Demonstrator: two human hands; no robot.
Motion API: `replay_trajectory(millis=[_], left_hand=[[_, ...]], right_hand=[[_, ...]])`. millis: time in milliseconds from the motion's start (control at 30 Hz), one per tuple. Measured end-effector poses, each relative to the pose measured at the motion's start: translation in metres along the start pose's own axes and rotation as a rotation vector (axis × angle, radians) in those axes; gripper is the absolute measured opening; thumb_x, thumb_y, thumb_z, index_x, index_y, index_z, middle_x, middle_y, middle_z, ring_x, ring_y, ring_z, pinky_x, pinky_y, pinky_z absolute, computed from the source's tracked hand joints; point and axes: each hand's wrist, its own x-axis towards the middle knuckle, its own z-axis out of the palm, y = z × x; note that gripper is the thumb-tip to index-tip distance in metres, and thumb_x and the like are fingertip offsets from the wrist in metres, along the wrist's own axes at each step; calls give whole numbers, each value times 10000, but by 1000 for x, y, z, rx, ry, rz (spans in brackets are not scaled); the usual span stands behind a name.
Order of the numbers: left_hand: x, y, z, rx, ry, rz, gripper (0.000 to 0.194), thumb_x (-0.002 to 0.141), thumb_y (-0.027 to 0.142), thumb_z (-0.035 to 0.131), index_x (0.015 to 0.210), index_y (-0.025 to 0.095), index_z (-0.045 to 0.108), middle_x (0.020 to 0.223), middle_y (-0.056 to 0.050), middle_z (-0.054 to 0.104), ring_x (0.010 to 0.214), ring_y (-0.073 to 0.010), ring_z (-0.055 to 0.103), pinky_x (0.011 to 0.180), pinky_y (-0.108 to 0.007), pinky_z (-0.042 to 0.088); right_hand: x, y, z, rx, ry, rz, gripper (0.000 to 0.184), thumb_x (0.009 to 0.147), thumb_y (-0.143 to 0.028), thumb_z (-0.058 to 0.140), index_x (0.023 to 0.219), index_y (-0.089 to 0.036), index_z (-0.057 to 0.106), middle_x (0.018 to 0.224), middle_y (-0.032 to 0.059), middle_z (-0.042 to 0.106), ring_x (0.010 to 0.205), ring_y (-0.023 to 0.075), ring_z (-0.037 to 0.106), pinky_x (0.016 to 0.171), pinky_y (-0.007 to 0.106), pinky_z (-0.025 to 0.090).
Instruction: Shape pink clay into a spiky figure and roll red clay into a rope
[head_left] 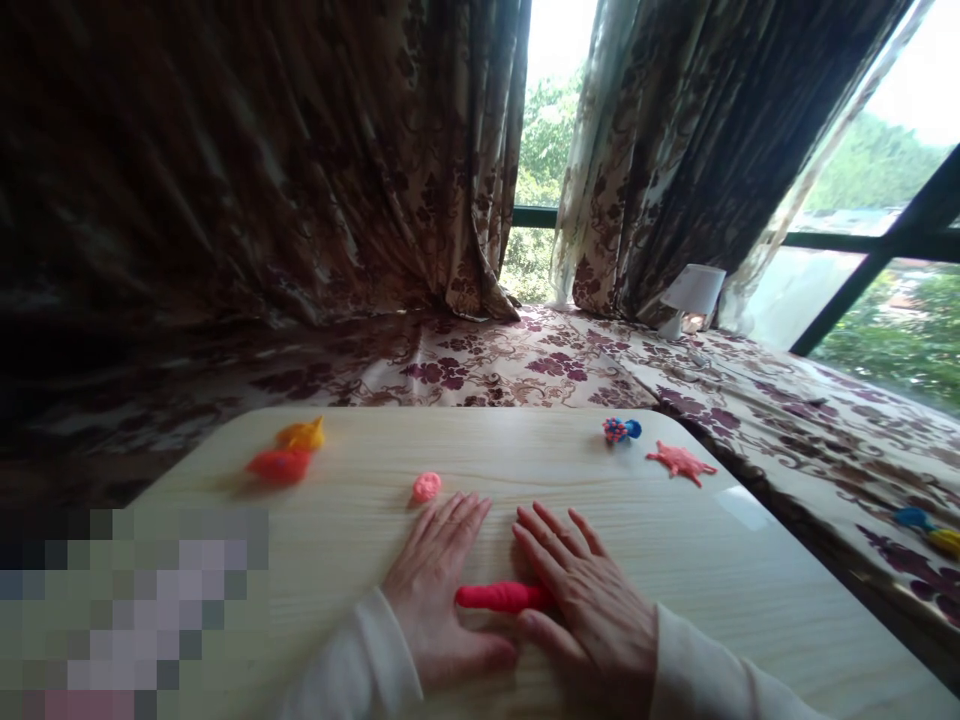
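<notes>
A red roll of modelling clay (pixel 499 597) lies crosswise on the pale wooden table (pixel 352 540) between my hands. My right hand (pixel 581 590) rests palm down over its right end, fingers stretched forward and slightly spread. The roll's left end touches or nearly touches my left hand (pixel 439 590), which lies flat with its fingers extended and its thumb pointing right. Just beyond the left fingertips sits a small pink round piece (pixel 427 487) with a patterned top.
Yellow (pixel 301 434) and red shapes (pixel 279 466) stand at the back left. A blue piece with pink dots (pixel 621 430) and a flat pink star-like shape (pixel 681 462) lie at the back right. Beyond are a floral-covered ledge (pixel 465 365) and a lamp (pixel 694 290). The lower left is pixelated.
</notes>
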Motion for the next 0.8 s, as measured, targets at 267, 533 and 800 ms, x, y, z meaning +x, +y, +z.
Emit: replay_trajectory(millis=[267, 533, 800], left_hand=[[-2, 1, 1, -34, 70, -23, 1113, 394, 478, 770, 1378, 204, 327, 1444, -129, 355, 1322, -358, 283, 1068, -545, 265], [-1, 2, -3, -41, 39, -21, 1130, 383, 451, 775, 1379, 171, 321, 1442, -148, 353, 1327, -350, 274, 1078, -531, 248], [-1, -1, 0, -33, 64, -5, 1128, 385, 459, 768, 1382, 194, 314, 1439, -138, 363, 1319, -355, 292, 1077, -530, 247]], right_hand=[[5, 25, -44, -102, 125, 4, 502, 895, -397, 425, 1361, -217, 379, 1444, 84, 362, 1330, 274, 293, 1056, 520, 240], [42, 163, -81, -263, 257, 366, 274, 820, -198, 594, 1092, -178, 612, 1152, 129, 617, 1167, 347, 465, 941, 587, 336], [36, 179, -57, 13, 350, 415, 213, 905, -279, 518, 1088, -184, 572, 1128, 66, 592, 932, 189, 602, 801, 394, 504]])
